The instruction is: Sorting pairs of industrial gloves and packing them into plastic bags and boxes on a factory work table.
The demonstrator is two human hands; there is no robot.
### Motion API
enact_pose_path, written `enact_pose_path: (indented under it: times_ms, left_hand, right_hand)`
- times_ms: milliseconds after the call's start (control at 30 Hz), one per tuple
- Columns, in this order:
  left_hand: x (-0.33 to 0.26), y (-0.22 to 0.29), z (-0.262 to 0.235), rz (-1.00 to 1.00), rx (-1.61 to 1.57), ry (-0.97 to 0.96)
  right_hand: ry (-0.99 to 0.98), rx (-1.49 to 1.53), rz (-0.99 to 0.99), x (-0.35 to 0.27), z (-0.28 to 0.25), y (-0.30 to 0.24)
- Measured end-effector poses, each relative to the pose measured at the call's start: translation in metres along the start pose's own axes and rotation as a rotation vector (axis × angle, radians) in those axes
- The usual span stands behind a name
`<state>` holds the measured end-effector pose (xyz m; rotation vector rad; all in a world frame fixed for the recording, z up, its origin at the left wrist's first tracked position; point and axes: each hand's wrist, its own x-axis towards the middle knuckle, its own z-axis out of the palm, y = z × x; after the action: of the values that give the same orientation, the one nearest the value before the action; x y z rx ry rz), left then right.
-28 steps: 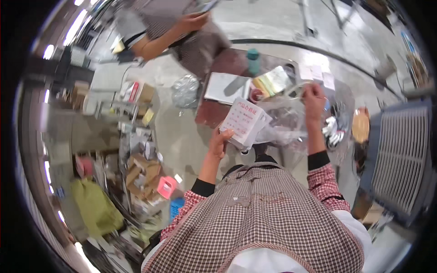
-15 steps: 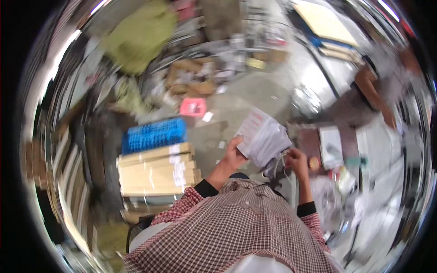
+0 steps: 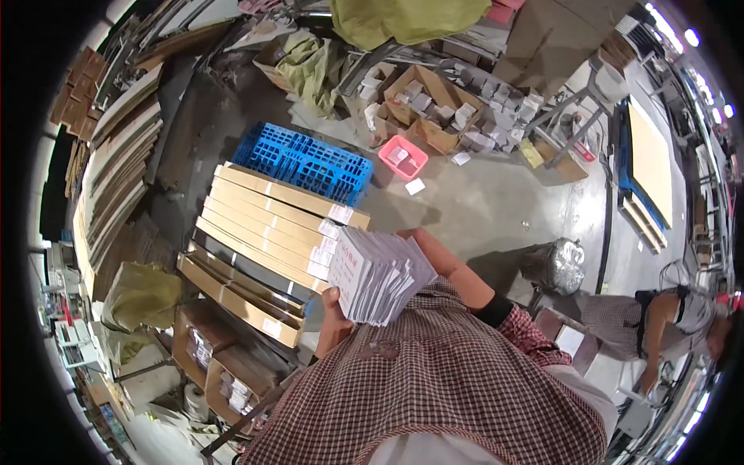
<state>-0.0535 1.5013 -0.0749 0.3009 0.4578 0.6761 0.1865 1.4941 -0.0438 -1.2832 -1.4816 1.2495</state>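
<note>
A thick stack of white paper leaflets point(image 3: 381, 275) with red print on its face is held in front of my checked apron. My left hand point(image 3: 333, 314) is closed on the stack's near left side, thumb pressed against the printed face. My right hand point(image 3: 425, 242) grips the far right side, its fingers partly hidden behind the sheets. The sheets' edges fan unevenly toward the right. Just beyond the stack lie long flat brown cartons point(image 3: 267, 225) with white labels, beside a blue plastic pallet point(image 3: 306, 161).
A pink basket point(image 3: 403, 157) sits on the floor ahead, near open cardboard boxes point(image 3: 434, 105) of small white packs. More boxes point(image 3: 232, 387) stand at lower left. At right, a co-worker point(image 3: 659, 318) is near a silver wrapped bundle point(image 3: 564, 266).
My view has swung left, bringing the stack beside the cartons. My right hand has left the thin strings hanging by the stack and now holds the stack's far side.
</note>
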Motion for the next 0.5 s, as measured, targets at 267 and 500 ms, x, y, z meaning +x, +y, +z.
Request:
enact_pose_path:
  times_ms: [267,500]
  left_hand:
    - [0.123,0.005,0.015,0.087,-0.013,0.183]
    - [0.301,-0.028,0.002,0.315,0.557,0.486]
  right_hand:
    - [0.331,1.046,0.554,0.085,-0.076,0.081]
    - [0.249,0.894,0.27,0.134,-0.13,0.16]
